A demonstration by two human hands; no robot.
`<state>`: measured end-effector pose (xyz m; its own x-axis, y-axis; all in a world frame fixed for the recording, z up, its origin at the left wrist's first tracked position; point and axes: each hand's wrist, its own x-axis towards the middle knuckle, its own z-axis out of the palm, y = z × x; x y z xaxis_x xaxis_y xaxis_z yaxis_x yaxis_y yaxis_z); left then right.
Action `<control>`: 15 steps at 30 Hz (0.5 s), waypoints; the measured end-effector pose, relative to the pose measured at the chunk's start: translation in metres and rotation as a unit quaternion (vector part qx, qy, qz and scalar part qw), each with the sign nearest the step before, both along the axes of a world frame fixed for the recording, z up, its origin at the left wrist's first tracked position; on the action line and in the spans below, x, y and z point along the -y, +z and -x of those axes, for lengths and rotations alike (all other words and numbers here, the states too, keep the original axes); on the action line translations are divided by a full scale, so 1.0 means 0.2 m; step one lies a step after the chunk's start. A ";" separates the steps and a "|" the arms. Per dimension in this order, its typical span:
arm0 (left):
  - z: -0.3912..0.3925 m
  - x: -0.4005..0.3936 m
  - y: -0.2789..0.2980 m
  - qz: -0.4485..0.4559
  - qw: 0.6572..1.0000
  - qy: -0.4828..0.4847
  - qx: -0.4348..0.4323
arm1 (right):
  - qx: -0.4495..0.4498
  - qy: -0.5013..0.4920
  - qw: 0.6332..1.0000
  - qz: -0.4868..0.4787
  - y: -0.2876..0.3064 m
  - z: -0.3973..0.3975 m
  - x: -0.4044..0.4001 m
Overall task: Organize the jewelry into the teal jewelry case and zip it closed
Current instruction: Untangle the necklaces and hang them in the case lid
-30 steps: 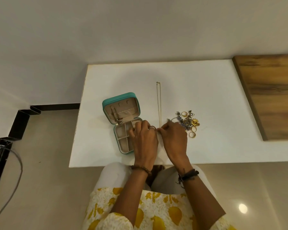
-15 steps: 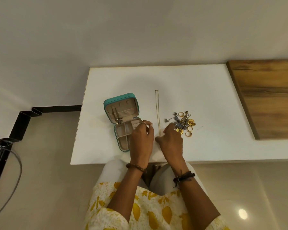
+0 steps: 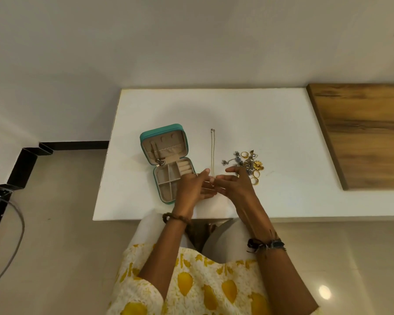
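Observation:
The teal jewelry case (image 3: 147, 142) lies open on the white table (image 3: 282, 123), its lid tipped back and its beige divided tray toward me. A dark pendant piece hangs inside the lid. A thin gold necklace chain (image 3: 212, 151) lies straight, right of the case. A pile of gold rings and silver pieces (image 3: 248, 163) sits further right. My left hand (image 3: 191, 188) hovers by the case's near right corner with fingers straight and thumb raised. My right hand (image 3: 236, 185) meets it, fingertips pinching the chain's near end.
A wooden board (image 3: 362, 133) covers the table's right part. The table's near edge runs just above my lap. A black frame and a grey cable (image 3: 14, 242) stand on the floor at the left.
Both hands have lifted and opened out around the chain's near end. The left hand's fingers have straightened, and the camera view has shifted slightly.

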<state>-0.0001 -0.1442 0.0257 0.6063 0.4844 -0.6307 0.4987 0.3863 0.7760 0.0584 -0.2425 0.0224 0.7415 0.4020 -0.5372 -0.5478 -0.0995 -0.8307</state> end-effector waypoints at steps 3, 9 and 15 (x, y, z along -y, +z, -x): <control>0.00 -0.06 0.04 0.061 0.998 -0.009 0.028 | 0.009 0.020 1.000 0.006 0.02 0.00 0.00; -0.05 -0.11 0.08 0.144 0.989 0.005 0.036 | 0.021 0.050 0.998 0.025 0.03 -0.01 0.00; -0.07 -0.10 0.09 0.131 0.989 0.015 0.059 | 0.064 0.091 0.991 0.077 0.00 -0.03 0.01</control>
<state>0.0133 -0.1249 0.0428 0.6710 0.3325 -0.6627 0.3955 0.5956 0.6992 0.0636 -0.2450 0.0220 0.7305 0.4561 -0.5083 -0.3993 -0.3186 -0.8597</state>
